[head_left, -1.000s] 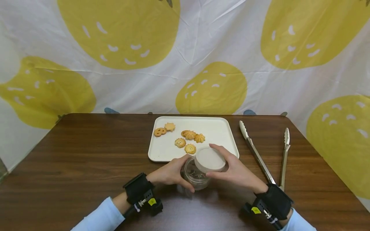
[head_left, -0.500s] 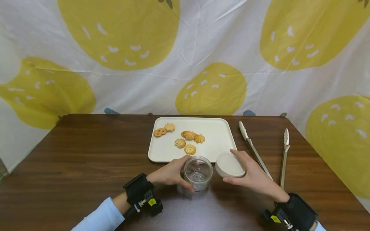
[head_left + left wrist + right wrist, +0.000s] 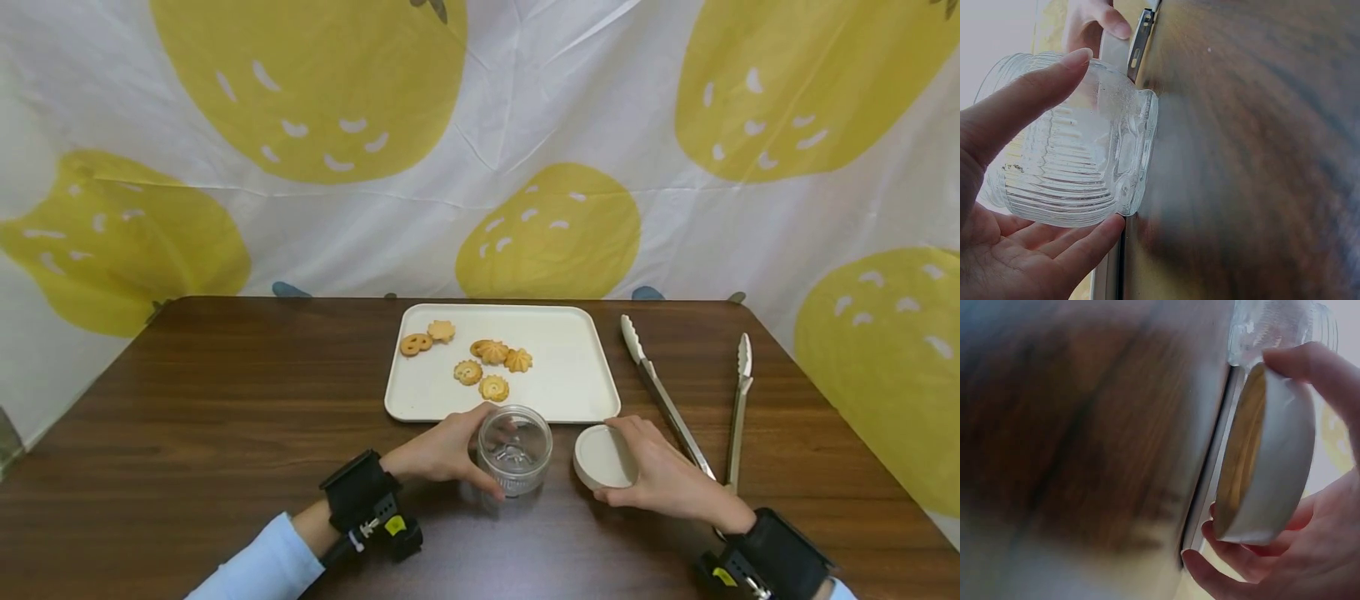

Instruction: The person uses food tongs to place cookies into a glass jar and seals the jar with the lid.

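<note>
A clear ribbed glass jar (image 3: 514,450), its mouth uncovered, stands upright on the table near the tray's front edge. My left hand (image 3: 450,454) holds it from the left, thumb on the near side and fingers round the far side, as the left wrist view (image 3: 1066,144) confirms. To the right of the jar my right hand (image 3: 660,471) grips a round white lid (image 3: 604,457) by its edge between thumb and fingers. In the right wrist view the lid (image 3: 1279,462) is tilted close over the table, its hollow underside showing.
Behind the jar lies a white tray (image 3: 562,367) bearing several cookies (image 3: 493,352) on its left half. Metal tongs (image 3: 678,421) with pale tips lie spread at the right, partly behind my right hand. A fruit-print cloth (image 3: 360,233) hangs past the brown table's (image 3: 225,400) far edge.
My right hand has carried the lid off the jar's mouth, rightward and then down toward the table. The left hand and the jar have stayed in place.
</note>
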`<state>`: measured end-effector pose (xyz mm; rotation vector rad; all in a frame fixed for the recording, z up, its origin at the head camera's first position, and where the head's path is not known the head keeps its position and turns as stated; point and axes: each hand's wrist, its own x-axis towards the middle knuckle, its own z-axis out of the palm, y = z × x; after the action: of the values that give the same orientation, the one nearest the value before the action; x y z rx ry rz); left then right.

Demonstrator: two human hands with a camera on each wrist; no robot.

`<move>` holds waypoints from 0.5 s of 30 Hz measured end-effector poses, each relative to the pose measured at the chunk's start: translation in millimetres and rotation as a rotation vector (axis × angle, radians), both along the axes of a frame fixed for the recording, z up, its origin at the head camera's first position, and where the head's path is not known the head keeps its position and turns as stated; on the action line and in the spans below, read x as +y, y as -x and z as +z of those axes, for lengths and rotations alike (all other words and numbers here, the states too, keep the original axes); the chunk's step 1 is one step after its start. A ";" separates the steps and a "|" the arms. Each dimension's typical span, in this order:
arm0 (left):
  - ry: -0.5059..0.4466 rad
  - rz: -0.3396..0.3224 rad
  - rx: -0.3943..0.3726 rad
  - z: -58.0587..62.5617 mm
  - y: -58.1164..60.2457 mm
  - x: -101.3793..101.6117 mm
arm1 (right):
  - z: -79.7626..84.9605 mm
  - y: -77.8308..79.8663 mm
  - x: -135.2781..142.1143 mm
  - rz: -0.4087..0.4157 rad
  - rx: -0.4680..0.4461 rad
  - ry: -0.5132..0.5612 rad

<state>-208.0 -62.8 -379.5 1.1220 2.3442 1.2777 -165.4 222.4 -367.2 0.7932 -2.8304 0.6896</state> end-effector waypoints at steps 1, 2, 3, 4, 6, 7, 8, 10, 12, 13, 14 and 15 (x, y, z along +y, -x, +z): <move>0.000 0.000 -0.003 -0.1 -0.1 0.0 | -0.2 0.2 0.0 -0.001 -0.001 -0.010; -0.001 0.000 -0.007 -0.2 -0.2 -0.1 | 0.1 0.4 0.0 0.000 -0.003 -0.020; -0.003 -0.001 -0.011 -0.3 -0.3 -0.1 | 0.5 0.6 0.1 0.003 -0.008 -0.029; -0.007 -0.002 -0.016 -0.2 -0.4 -0.1 | 0.9 0.9 0.1 0.007 -0.014 -0.037; -0.009 -0.006 -0.025 -0.4 -0.3 -0.3 | 1.4 1.3 -0.3 0.006 -0.044 -0.053; -0.010 -0.007 -0.030 -0.6 -0.2 -0.5 | 1.1 1.5 -0.3 0.009 -0.056 -0.063; -0.012 -0.009 -0.033 -0.8 0.0 -0.6 | 1.2 1.7 -0.4 0.012 -0.068 -0.070; -0.013 -0.012 -0.040 -1.3 0.4 -0.8 | -0.1 2.4 -0.2 0.011 -0.080 -0.082; -0.012 -0.012 -0.041 -1.9 0.6 -0.8 | -1.6 3.2 0.3 0.017 -0.065 -0.083; -0.014 -0.012 -0.043 -2.3 0.6 -0.8 | -2.3 3.6 0.7 0.021 -0.056 -0.083; -0.016 -0.012 -0.045 -2.6 0.7 -0.7 | -4.4 4.6 1.7 0.034 -0.026 -0.087; -0.019 -0.012 -0.049 -2.9 0.6 -0.5 | -5.0 4.9 2.1 0.037 -0.018 -0.086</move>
<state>-208.5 -63.4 -382.4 1.0961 2.2911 1.3104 -170.2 224.5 -372.2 0.8582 -2.8852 0.5867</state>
